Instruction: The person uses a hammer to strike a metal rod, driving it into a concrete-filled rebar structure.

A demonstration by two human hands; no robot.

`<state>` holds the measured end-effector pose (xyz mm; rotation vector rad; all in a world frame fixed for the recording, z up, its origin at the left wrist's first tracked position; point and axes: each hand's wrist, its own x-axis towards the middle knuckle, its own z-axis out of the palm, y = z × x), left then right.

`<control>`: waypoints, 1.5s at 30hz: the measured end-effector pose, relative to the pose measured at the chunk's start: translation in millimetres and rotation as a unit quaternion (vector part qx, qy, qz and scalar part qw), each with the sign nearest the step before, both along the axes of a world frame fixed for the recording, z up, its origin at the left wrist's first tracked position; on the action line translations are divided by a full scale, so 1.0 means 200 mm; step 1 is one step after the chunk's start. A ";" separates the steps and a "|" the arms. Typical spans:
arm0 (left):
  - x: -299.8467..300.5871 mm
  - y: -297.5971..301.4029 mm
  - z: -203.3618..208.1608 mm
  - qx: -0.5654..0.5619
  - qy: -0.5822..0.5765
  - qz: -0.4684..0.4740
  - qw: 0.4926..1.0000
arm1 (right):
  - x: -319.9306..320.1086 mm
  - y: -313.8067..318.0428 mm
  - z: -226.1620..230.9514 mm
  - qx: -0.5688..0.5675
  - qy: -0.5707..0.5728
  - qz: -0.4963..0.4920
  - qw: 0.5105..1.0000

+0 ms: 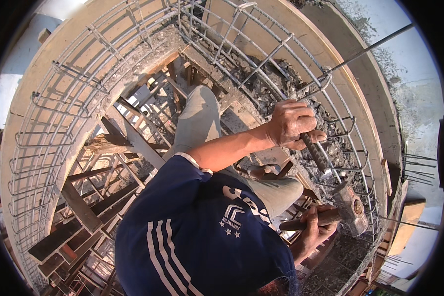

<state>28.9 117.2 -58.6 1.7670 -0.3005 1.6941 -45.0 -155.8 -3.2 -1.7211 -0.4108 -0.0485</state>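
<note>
My left hand (290,124) is shut on a ribbed steel chisel (316,155), which slants down to the right from my fist, over broken concrete (276,93) inside a curved rebar cage (301,69). Lower right, my right hand (313,228) grips the wooden handle of a hammer (351,206). The hammer's steel head sits just below the chisel's lower end; I cannot tell whether they touch. My blue shirt with white stripes fills the lower middle, and my grey-trousered leg (200,116) stretches up toward the cage.
Curved wooden formwork (365,84) walls the rebar cage on both sides. Below me is a deep tangle of timber props and planks (103,163). A long steel bar (375,45) sticks out at the upper right. More bars (419,165) poke out at right.
</note>
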 end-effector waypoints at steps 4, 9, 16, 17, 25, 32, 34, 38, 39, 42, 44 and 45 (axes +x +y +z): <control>0.10 0.06 -0.09 -0.085 -0.035 0.001 0.996 | 0.01 0.07 0.08 0.008 -0.029 0.050 0.998; 0.10 0.06 -0.06 -0.148 -0.041 0.074 0.985 | 0.03 0.03 0.46 0.113 -0.323 0.030 0.939; 0.12 0.04 -0.04 -0.157 -0.032 0.070 0.985 | 0.02 0.08 0.71 0.302 -0.495 0.016 0.814; 0.11 0.05 -0.06 -0.149 -0.032 0.077 0.985 | 0.01 0.28 0.50 0.251 -0.455 0.007 0.854; 0.07 -0.02 -0.46 -0.082 0.091 0.054 0.991 | 0.08 0.22 0.31 -0.136 -0.112 0.127 0.976; 0.16 0.10 -0.36 0.175 0.485 -0.114 0.849 | 0.07 0.04 0.52 0.086 -0.321 0.097 0.938; 0.28 0.02 -0.58 0.270 0.527 -0.117 0.798 | 0.07 0.03 0.46 0.065 -0.317 0.059 0.944; 0.37 -0.08 -0.81 0.296 0.621 -0.072 0.722 | 0.05 -0.06 0.34 0.039 -0.231 -0.021 0.972; 0.36 -0.13 -0.84 0.252 0.570 -0.060 0.780 | 0.06 -0.07 0.31 0.035 -0.202 -0.042 0.978; 0.37 -0.25 -0.72 0.165 0.478 -0.110 0.855 | 0.09 -0.13 0.26 0.023 -0.179 -0.077 0.981; 0.39 -0.28 -0.56 0.200 0.502 -0.077 0.838 | 0.10 -0.13 0.24 0.036 -0.160 -0.096 0.982; 0.40 -0.32 -0.47 0.222 0.507 -0.073 0.830 | 0.08 -0.14 0.26 0.032 -0.162 -0.104 0.981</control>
